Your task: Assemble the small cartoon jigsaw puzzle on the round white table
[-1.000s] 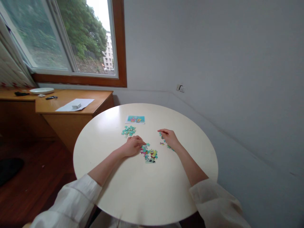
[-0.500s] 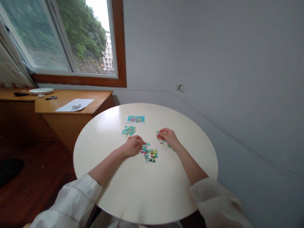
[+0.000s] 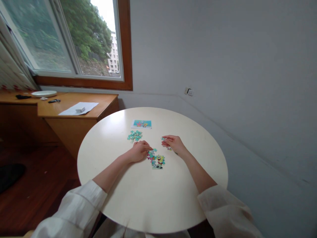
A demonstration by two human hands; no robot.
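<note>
Head view, white round table [image 3: 138, 198]: one partly joined puzzle [image 3: 158, 161], near the middle; left hand [image 3: 140, 151], curled at its upper left edge, grip impossible to tell. Right hand [image 3: 174, 143], fingers narrowed on one small teal piece [image 3: 162, 138]; loose-piece pile [image 3: 135, 135], beyond left hand; one picture card [image 3: 142, 124], behind pile.

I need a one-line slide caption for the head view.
Left hand at a partly assembled jigsaw, right hand holding a loose piece, over a round white table.
</note>
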